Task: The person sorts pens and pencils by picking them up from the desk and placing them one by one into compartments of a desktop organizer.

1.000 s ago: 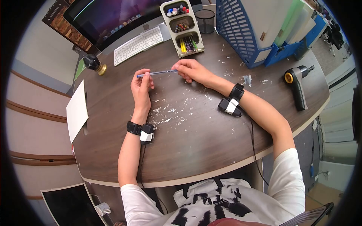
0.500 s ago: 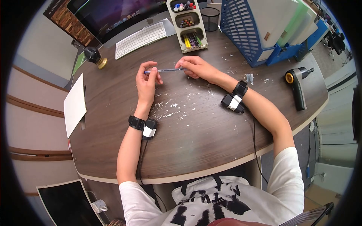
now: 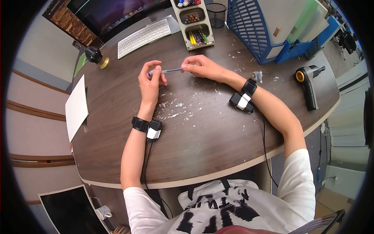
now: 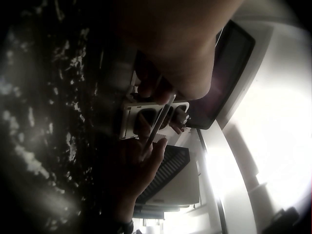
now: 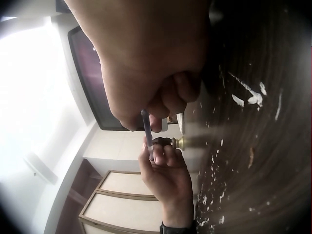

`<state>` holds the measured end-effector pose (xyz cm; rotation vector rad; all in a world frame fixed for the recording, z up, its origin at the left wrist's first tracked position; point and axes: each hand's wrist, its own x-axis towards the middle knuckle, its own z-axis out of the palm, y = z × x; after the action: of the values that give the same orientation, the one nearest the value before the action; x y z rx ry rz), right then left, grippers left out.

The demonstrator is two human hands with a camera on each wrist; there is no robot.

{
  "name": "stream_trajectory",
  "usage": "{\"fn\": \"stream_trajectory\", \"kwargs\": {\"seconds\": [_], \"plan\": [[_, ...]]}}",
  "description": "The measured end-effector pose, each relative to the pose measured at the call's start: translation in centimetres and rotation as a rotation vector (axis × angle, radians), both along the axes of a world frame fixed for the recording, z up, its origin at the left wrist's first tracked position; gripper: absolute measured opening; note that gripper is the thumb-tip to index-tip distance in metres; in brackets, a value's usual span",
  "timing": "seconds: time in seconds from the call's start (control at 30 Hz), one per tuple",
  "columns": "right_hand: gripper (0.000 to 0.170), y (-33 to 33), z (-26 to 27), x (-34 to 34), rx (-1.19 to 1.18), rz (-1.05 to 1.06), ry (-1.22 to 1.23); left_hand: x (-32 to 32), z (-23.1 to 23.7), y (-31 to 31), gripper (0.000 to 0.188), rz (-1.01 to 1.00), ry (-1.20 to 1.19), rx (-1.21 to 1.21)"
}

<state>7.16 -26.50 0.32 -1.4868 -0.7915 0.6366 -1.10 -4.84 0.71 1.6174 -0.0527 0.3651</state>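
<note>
A slim, clear-barrelled pen [image 3: 171, 71] with a blue end spans the space between both hands, above the desk. My left hand [image 3: 149, 86] pinches the blue end between thumb and fingers, its index finger arched above. At the other end, my right hand [image 3: 205, 69] grips the pen with thumb and index finger, and its fingertips hide that tip. The left wrist view shows the pen's barrel [image 4: 158, 122] running slantwise from one hand to the other. In the right wrist view, the barrel [image 5: 147, 126] comes out from under the right fingers.
White scraps [image 3: 179, 105] litter the desk [image 3: 202, 152]. Behind the hands stand a keyboard [image 3: 144, 38], a pen organizer [image 3: 199, 43] and a blue file rack [image 3: 253, 35]. A black-handled stamp [image 3: 95, 56] and white paper [image 3: 77, 107] lie left, a cordless tool [image 3: 309, 87] right.
The hands have drawn slightly closer together, leaving less of the pen showing between them. Both still hold it. The head view has shifted a little.
</note>
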Motion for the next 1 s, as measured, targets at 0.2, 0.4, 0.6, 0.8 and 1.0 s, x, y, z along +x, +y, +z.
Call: {"fn": "stream_trajectory", "kwargs": {"seconds": [0.2,0.4,0.6,0.8,1.0], "plan": [[0.034,-0.10,0.20,0.05,-0.044,0.005,-0.102,-0.12,-0.01,0.16,0.023,-0.045,-0.012,0.014],[0.032,-0.15,0.45,-0.31,-0.044,0.027,-0.151,-0.29,-0.10,0.28,0.025,-0.090,-0.042,-0.013],[0.029,0.02,0.09,-0.12,0.016,0.024,-0.209,-0.37,-0.01,0.14,0.027,-0.133,-0.057,-0.043],[0.030,-0.32,0.48,-0.40,-0.020,0.036,-0.131,-0.35,0.08,0.14,0.027,-0.161,-0.049,-0.011],[0.038,-0.47,-0.01,0.17,-0.044,0.072,-0.056,-0.14,-0.17,0.17,0.018,-0.166,-0.051,0.011]]}}
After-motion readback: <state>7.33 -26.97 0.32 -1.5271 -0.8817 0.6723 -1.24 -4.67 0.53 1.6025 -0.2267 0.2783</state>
